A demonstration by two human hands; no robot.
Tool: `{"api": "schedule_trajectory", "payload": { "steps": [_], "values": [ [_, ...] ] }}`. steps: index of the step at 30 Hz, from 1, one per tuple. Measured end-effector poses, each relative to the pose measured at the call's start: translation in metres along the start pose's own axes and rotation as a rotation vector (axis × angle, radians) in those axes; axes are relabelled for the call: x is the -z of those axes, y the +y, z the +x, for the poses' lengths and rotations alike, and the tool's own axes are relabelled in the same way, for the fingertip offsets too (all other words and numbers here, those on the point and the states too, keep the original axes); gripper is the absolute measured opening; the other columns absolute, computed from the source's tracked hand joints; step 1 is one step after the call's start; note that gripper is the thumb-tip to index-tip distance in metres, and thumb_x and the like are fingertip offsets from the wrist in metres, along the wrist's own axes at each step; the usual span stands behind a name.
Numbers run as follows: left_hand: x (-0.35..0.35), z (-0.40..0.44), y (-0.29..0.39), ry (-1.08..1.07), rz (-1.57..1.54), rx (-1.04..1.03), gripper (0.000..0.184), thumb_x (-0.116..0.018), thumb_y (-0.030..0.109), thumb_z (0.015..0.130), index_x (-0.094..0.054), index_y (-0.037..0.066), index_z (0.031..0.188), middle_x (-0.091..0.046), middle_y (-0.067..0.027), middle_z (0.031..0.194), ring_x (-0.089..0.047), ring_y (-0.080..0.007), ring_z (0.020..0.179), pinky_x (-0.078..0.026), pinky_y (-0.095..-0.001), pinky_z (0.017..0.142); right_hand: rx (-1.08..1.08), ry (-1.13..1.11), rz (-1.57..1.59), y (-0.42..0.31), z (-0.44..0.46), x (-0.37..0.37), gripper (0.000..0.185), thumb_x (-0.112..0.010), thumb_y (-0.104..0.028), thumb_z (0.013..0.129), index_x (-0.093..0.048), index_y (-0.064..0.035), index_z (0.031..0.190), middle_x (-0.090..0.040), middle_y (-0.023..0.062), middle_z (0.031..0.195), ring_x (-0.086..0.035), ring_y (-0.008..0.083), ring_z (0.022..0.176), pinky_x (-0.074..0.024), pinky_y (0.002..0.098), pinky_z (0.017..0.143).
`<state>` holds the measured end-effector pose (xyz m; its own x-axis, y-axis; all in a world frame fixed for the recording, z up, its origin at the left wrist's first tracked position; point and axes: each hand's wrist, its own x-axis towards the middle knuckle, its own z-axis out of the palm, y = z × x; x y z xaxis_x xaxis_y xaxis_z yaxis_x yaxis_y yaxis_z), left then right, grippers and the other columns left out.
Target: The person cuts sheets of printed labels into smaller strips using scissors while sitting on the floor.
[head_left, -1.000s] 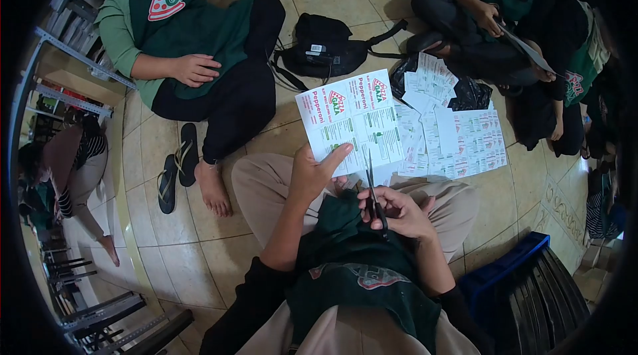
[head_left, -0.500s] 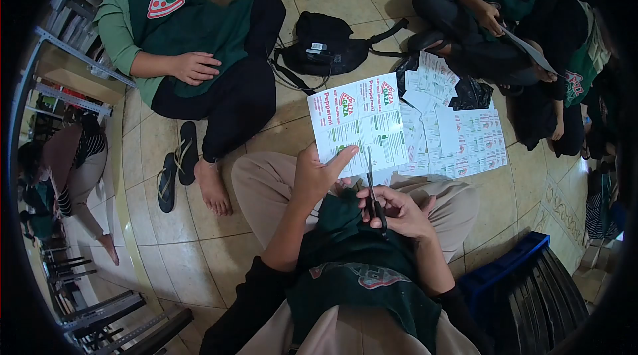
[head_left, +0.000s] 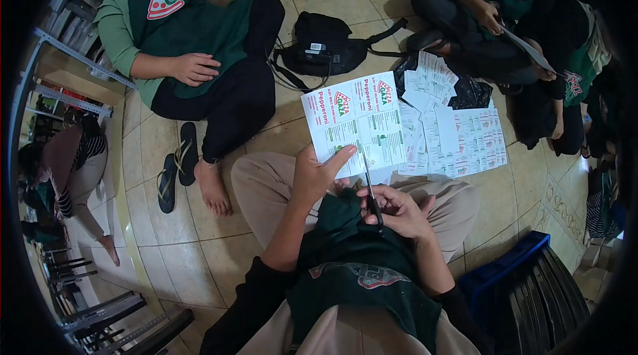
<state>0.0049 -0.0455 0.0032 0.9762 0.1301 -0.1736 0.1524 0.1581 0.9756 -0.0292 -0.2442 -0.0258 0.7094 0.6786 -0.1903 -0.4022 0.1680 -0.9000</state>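
Note:
My left hand [head_left: 317, 172] pinches the lower left part of a printed label sheet [head_left: 352, 116], thumb on its front face. The sheet carries "Pizza Gaza" and "Pepperoni" print in red and green. Black-handled scissors [head_left: 374, 207] sit in my right hand [head_left: 402, 214], with fingers around the handles. Their blades point up and away from me at the sheet's lower edge, between two printed columns. How far the blades are apart is hard to make out. Both hands are above my lap, over a dark green apron [head_left: 359, 255].
More printed sheets [head_left: 468, 146] are spread on the tiled floor ahead right, beside black plastic [head_left: 472, 94]. A black bag [head_left: 325, 46] lies ahead. Sandals [head_left: 176, 169] and a seated person [head_left: 193, 56] are ahead left. Another person holds paper [head_left: 528, 49]. A blue-edged black item [head_left: 525, 288] stands at right.
The label sheet has shifted and tilted slightly to the left. The scissors have moved slightly with it, their handles a little to the left. The other people have barely moved.

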Motion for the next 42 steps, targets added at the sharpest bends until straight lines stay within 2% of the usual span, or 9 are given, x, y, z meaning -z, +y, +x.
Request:
{"api": "schedule_trajectory", "payload": {
  "steps": [9,12,14,17,31,36,42],
  "values": [
    [0.001,0.001,0.005,-0.006,-0.028,0.074,0.023,-0.068,0.011,0.081,-0.062,-0.005,0.098,-0.067,-0.0103,0.084,-0.061,-0.0095,0.060,-0.047,-0.0211,0.041,0.007,0.037,-0.094,0.001,0.000,0.002,0.048,-0.069,-0.004,0.080,-0.052,-0.0049,0.124,-0.056,-0.0023,0.093,-0.045,0.0017,0.074,-0.0376,0.0167,0.068],
    [0.001,0.001,0.004,0.009,-0.010,0.049,0.023,-0.068,0.011,0.081,-0.062,-0.004,0.098,-0.067,-0.0094,0.082,-0.059,-0.0080,0.056,-0.045,-0.0200,0.040,0.010,0.035,-0.104,0.001,0.001,0.002,0.048,-0.069,-0.004,0.080,-0.052,-0.0049,0.125,-0.056,-0.0017,0.094,-0.046,0.0018,0.075,-0.0378,0.0170,0.069],
    [0.002,-0.001,0.000,-0.118,-0.002,0.083,0.022,-0.067,0.013,0.083,-0.063,-0.003,0.097,-0.067,-0.0081,0.077,-0.056,-0.0066,0.050,-0.041,-0.0185,0.039,0.022,0.050,-0.087,-0.001,0.002,0.001,0.047,-0.069,-0.003,0.080,-0.052,-0.0043,0.124,-0.056,-0.0014,0.095,-0.046,0.0020,0.076,-0.0382,0.0174,0.069],
    [-0.001,-0.003,-0.003,-0.159,0.013,0.109,0.022,-0.066,0.016,0.084,-0.063,-0.002,0.096,-0.066,-0.0067,0.072,-0.054,-0.0061,0.046,-0.037,-0.0176,0.038,0.039,0.078,-0.039,-0.003,0.004,-0.001,0.047,-0.068,-0.003,0.080,-0.051,-0.0030,0.124,-0.056,-0.0008,0.097,-0.046,0.0025,0.078,-0.0391,0.0181,0.070],
    [-0.004,-0.005,0.002,-0.160,0.006,0.134,0.023,-0.066,0.018,0.084,-0.063,-0.002,0.095,-0.066,-0.0073,0.070,-0.054,-0.0069,0.044,-0.037,-0.0181,0.037,0.057,0.115,-0.006,0.003,0.004,0.001,0.045,-0.068,0.000,0.080,-0.052,-0.0011,0.121,-0.055,-0.0002,0.099,-0.046,0.0029,0.078,-0.0396,0.0176,0.069],
    [-0.006,-0.008,0.002,-0.192,0.024,0.167,0.022,-0.065,0.017,0.084,-0.063,-0.002,0.095,-0.065,-0.0068,0.070,-0.054,-0.0069,0.044,-0.037,-0.0181,0.037,0.078,0.160,-0.064,0.003,0.003,0.003,0.039,-0.069,-0.002,0.079,-0.053,0.0002,0.115,-0.057,-0.0006,0.091,-0.049,0.0036,0.075,-0.0422,0.0196,0.067],
    [-0.007,-0.010,-0.003,-0.225,0.027,0.150,0.022,-0.065,0.016,0.085,-0.063,-0.002,0.096,-0.065,-0.0067,0.072,-0.054,-0.0069,0.045,-0.038,-0.0181,0.037,0.047,0.166,-0.068,-0.004,0.001,0.005,0.040,-0.069,-0.002,0.079,-0.053,0.0006,0.115,-0.060,0.0006,0.092,-0.053,0.0042,0.077,-0.0435,0.0199,0.069]
  ]
}}
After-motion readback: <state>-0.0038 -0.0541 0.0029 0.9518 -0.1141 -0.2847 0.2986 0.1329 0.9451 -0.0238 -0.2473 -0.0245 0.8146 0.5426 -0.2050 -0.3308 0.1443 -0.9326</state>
